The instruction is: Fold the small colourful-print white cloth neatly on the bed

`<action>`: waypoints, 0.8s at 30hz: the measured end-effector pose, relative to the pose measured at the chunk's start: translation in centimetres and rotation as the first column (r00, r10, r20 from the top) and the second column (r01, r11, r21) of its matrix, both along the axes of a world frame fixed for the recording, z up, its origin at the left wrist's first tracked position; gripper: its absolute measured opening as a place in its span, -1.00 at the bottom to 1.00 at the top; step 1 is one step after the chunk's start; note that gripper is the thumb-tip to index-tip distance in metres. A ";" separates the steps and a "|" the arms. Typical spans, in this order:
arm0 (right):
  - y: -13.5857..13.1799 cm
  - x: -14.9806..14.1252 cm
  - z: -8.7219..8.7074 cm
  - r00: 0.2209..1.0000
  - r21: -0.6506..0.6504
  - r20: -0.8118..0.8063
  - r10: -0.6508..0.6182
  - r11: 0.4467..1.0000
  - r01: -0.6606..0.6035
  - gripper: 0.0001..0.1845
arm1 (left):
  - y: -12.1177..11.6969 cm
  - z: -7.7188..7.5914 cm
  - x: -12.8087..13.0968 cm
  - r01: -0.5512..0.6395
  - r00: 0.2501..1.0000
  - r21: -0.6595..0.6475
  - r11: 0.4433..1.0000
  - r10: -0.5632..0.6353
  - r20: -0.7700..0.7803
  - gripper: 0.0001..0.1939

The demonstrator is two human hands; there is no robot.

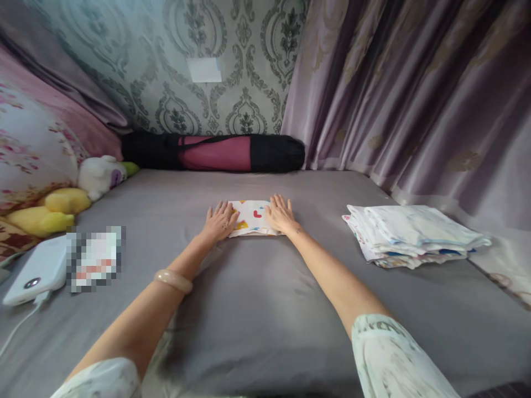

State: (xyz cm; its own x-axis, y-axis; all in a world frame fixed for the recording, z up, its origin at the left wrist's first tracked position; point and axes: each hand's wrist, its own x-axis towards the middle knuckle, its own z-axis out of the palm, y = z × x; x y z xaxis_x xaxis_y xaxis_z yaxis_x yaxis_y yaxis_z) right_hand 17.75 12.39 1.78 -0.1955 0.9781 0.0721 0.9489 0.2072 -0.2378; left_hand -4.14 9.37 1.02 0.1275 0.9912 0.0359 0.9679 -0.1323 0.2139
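Observation:
A folded white cloth (254, 216) with colourful printed shapes, a red one among them, lies flat on the grey bed sheet (265, 309). On its left end rests my left hand (220, 221), palm down with the fingers spread. My right hand (281, 214) lies flat over the opposite end, its fingers stretched forward. Neither hand grips the cloth; both press on its top. The parts of the cloth under my palms are hidden. Off to the right sits a stack of folded white cloths (415, 235).
A black and dark pink roll bag (215, 153) lies along the patterned wall. At the left are a white power bank (39, 271) with a cable, a blurred-out item (97, 258), yellow plush toys (45, 215) and a white plush (99, 176). Purple curtains (394, 99) hang at the right.

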 end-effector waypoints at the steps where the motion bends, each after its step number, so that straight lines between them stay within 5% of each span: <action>1: 0.0 -0.3 0.1 1.000 0.017 -0.007 0.020 1.000 -0.020 -0.33 | -0.5 -0.1 -0.1 0.008 1.000 0.017 1.000 -0.008 0.001 -0.38; 15: 0.4 -0.6 -1.9 0.999 -0.075 -0.008 0.035 0.997 -0.036 -0.29 | -2.0 -1.6 -0.5 0.010 0.998 0.062 0.998 -0.014 0.063 -0.38; 24: 0.0 -3.6 0.6 0.999 -0.023 -0.018 0.042 0.999 -0.043 -0.34 | -2.2 -1.7 -0.8 -0.007 0.980 0.200 0.980 -0.033 0.196 -0.51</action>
